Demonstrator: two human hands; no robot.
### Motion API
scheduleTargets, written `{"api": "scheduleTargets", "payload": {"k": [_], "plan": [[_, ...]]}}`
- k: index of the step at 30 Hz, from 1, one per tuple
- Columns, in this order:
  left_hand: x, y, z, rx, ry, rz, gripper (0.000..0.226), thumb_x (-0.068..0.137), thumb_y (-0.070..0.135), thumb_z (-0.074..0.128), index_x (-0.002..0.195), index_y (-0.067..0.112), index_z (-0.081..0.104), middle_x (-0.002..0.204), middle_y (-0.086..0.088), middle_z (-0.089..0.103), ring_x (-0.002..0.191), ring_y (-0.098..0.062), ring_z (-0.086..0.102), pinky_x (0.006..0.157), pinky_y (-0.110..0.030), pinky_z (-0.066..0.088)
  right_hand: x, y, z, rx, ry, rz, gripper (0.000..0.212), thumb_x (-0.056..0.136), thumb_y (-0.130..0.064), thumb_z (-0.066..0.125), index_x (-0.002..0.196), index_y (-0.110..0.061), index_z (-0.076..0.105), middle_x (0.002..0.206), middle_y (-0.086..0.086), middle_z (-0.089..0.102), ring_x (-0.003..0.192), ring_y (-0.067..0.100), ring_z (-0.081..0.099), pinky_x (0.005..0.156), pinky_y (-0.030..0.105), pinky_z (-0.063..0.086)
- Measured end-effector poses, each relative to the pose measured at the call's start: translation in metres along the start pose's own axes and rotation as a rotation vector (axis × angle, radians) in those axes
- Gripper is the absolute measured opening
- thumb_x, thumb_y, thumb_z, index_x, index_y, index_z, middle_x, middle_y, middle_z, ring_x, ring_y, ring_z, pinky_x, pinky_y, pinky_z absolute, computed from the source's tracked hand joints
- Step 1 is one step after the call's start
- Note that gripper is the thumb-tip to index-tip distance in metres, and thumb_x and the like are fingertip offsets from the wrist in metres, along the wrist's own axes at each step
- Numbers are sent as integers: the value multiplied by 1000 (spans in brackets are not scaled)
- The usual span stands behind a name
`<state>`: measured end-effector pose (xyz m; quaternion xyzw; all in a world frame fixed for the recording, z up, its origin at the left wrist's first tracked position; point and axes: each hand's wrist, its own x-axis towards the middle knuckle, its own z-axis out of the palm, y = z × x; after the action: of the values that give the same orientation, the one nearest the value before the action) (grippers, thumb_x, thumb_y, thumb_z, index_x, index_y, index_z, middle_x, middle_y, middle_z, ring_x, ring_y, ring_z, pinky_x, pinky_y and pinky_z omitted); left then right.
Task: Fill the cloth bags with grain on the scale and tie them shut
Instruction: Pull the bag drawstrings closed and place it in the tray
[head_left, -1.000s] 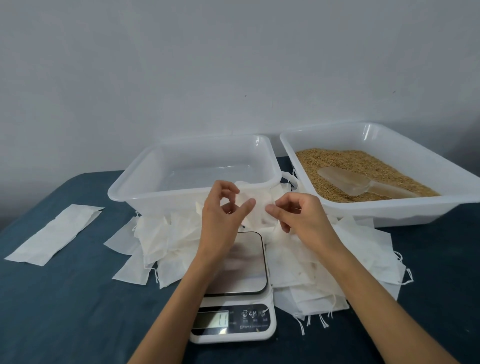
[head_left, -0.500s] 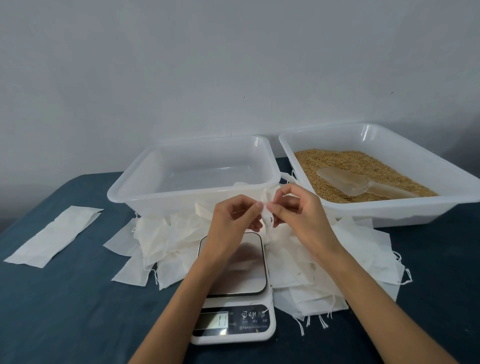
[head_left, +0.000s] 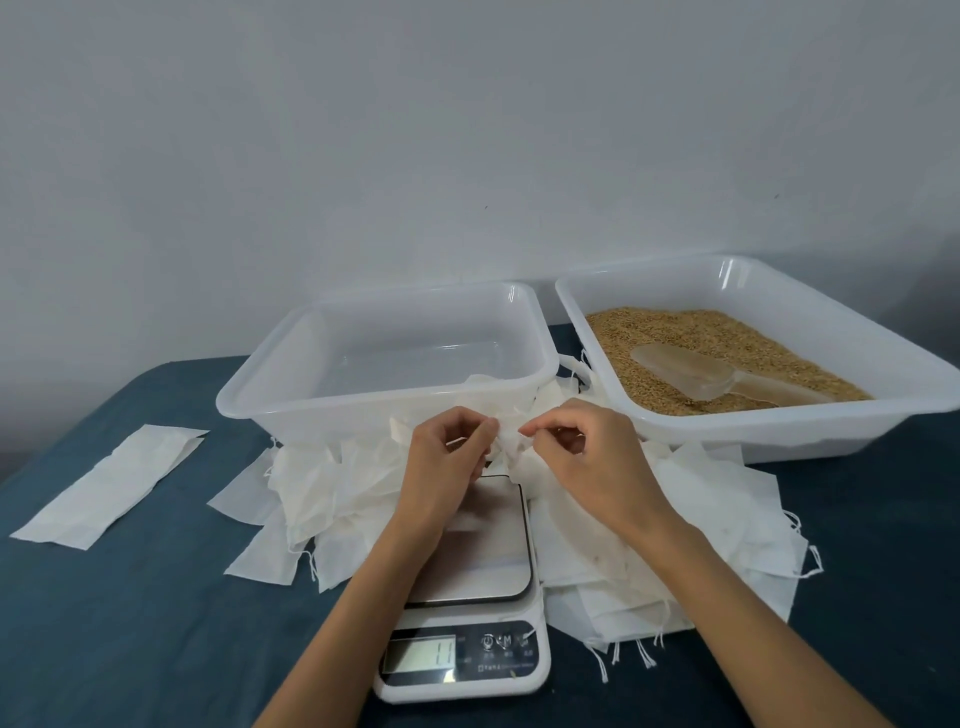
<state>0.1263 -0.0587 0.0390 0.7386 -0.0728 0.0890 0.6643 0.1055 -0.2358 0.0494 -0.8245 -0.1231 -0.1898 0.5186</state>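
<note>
Blue table (head_left: 130, 623): both hands' fingers (head_left: 483, 434) pinch bag (head_left: 511, 452).

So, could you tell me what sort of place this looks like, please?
Probably a small hand-packing station against a plain wall: a white digital kitchen scale on a dark blue cloth-covered table, a clear plastic tray of brown grain with a translucent scoop, and heaped white cloth drawstring bags.

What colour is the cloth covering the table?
Dark teal-blue tablecloth, plain, seen in the head view.
</note>
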Motion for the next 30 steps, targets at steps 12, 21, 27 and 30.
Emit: {"api": "scheduleTargets", "payload": {"k": [12,21,27,30], "plan": [[-9,4,-18,49,-80,120,19,98,13,71,80,12,74,66,1,63,60,-7,51,59,-20,43,-8,-6,6,-264,18,-260,26,83,-50,76,98,-29,73,105,-16,43,81,7,53,70,19,46],[-16,14,-13,-7,-53,134,21,98,14,70,78,16,74,64,3,59,60,-10,49,59,-21,43,-13,-10,11,-342,-18,-336,21,92,-39,71,107,-25,66,98,-17,64,73,-19,48,66,9,36],[-21,19,-3,-82,-62,126,19,101,10,66,85,3,71,62,-2,55,60,-14,46,58,-22,42,-9,-7,11,-221,5,-283,10,93,-36,69,94,-33,60,91,-22,61,58,10,55,58,22,44],[-21,19,1,-126,-64,109,19,102,10,65,89,-4,70,66,-6,60,60,-16,47,58,-22,42,-9,-6,12,-203,-41,-255,12,94,-40,67,90,-34,57,82,-28,58,55,15,55,55,20,40]]}}
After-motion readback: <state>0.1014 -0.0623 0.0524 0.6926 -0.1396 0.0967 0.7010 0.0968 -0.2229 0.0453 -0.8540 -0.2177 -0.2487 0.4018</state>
